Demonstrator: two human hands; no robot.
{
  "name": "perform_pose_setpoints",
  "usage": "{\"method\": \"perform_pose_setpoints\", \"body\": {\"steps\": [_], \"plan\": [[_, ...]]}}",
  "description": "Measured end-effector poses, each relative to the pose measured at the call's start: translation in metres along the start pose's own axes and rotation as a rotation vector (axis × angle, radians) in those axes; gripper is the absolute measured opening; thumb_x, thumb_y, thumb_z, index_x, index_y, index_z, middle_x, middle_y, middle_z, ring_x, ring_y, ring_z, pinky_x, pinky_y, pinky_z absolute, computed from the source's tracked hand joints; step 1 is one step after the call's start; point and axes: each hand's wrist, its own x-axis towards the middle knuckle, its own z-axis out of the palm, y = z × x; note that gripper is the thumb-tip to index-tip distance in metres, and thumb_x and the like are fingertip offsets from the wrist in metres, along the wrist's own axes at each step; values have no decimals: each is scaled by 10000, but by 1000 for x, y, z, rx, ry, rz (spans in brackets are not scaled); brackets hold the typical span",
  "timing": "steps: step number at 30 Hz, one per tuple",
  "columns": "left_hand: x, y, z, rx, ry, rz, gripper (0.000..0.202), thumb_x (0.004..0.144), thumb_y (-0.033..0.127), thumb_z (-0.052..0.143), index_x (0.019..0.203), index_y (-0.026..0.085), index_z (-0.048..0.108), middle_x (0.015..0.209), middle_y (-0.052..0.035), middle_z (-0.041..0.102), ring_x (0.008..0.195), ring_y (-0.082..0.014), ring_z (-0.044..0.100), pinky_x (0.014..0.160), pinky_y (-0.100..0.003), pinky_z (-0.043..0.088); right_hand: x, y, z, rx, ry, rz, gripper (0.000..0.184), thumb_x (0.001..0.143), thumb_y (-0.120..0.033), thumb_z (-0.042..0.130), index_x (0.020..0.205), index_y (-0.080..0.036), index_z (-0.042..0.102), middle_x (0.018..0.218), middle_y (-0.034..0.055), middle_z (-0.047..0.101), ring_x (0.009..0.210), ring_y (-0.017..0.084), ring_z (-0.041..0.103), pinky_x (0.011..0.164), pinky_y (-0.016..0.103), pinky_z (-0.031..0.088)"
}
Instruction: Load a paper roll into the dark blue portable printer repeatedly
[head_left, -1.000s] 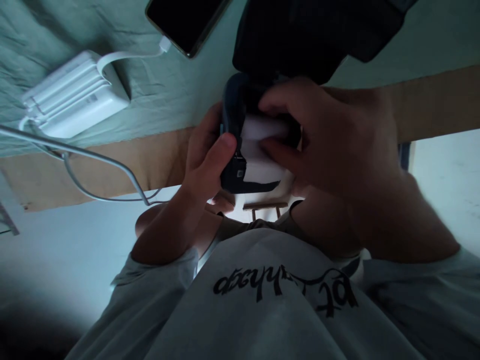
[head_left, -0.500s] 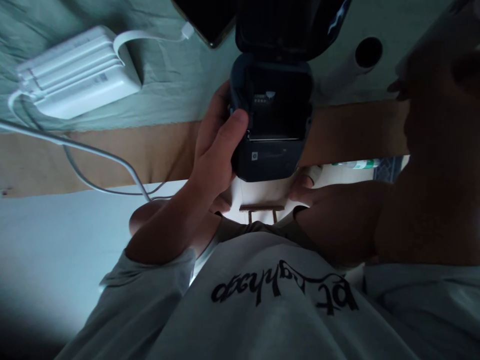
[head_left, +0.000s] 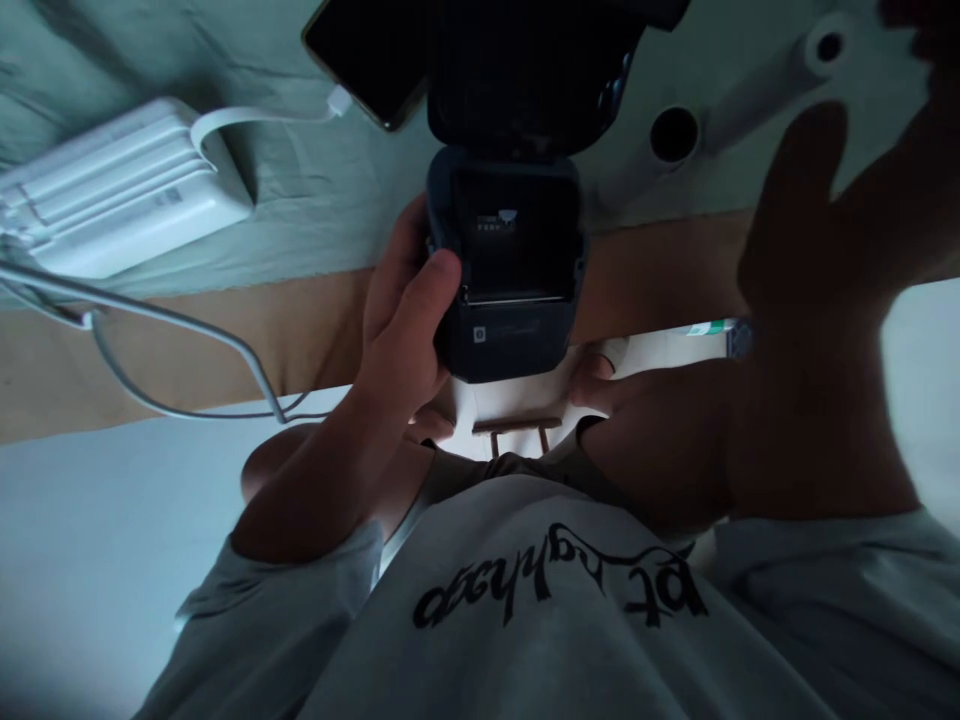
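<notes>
While the left hand (head_left: 401, 330) closes its grip around the small dark-blue box-shaped plastic printer (head_left: 506, 290), thumb on the front left edge and fingers behind, the device stands upright in front of the chest at the near wooden edge of the table (head_left: 225, 330). Its lid is swung up and the bay inside shows dark. The right hand (head_left: 817, 270) hangs well apart on the printer's right, blurred, fingers spread, gripping nothing. A white ribbed power bank (head_left: 120, 190), a black-screened phone (head_left: 367, 55) and a white tube-shaped roll (head_left: 637, 165) lie on the table's green cloth.
</notes>
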Motion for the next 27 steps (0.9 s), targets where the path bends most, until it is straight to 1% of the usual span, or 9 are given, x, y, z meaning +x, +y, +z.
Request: {"method": "perform_pose_setpoints", "body": {"steps": [3,6,9,13,17,19,22,24,27], "plan": [[0,3,3,-5,-3,-16,360,804,428,494,1094,221,545,975,-61,564,874,-146,566,707,-270,508,-3,-25,10,-108,-139,-195,479,792,-233,490,1244,-77,469,1184,82,508,1112,135,490,966,251,442],[1,2,3,-11,-8,14,383,817,447,464,1097,196,537,965,-59,551,870,-134,563,707,-256,499,-2,-34,21,-91,-269,-89,572,798,-302,505,1288,-28,392,1249,134,428,1170,138,432,969,237,463],[2,2,2,-18,-26,2,382,813,436,487,1094,181,536,997,-55,549,909,-132,563,771,-252,496,-1,-31,27,-69,-307,-48,528,815,-297,489,1287,-90,375,1235,89,441,1147,109,463,987,225,460],[2,5,3,0,-25,-30,376,797,446,503,1088,210,536,1024,-66,539,935,-166,552,766,-299,504,0,-29,25,-7,-305,-69,604,815,-191,410,1361,-163,152,1391,91,293,1061,52,524,868,192,485],[1,4,3,36,6,-48,379,759,488,534,1066,267,551,1019,-53,546,928,-167,549,772,-295,502,-3,-34,23,-8,-398,-123,535,728,-145,449,1258,-179,378,1169,36,503,1068,93,519,952,244,459],[2,2,2,35,-6,-21,377,756,481,530,1068,270,556,998,-51,553,912,-164,557,758,-287,507,-5,-34,25,-51,-402,-119,478,747,-181,473,1225,-186,453,1117,52,489,1077,107,497,971,261,451],[3,-2,-2,6,-13,17,388,766,471,505,1086,256,550,1005,-54,554,891,-164,569,710,-282,520,-6,-29,28,-46,-333,-134,592,768,-165,480,1341,-234,349,1228,53,431,1138,111,471,1018,262,435],[4,-4,-5,16,-37,25,396,756,483,519,1081,260,549,1000,-44,561,878,-161,573,691,-275,519,-4,-25,27,53,-255,-161,712,734,-134,539,1369,-317,272,1308,-8,407,1181,106,468,1014,234,437],[3,-4,-6,48,-72,22,379,761,458,535,1081,257,553,981,-31,568,860,-138,570,689,-245,501,-2,-24,22,455,-155,22,604,689,-141,619,1200,-415,453,1187,-117,487,1065,64,536,868,176,476]]}}
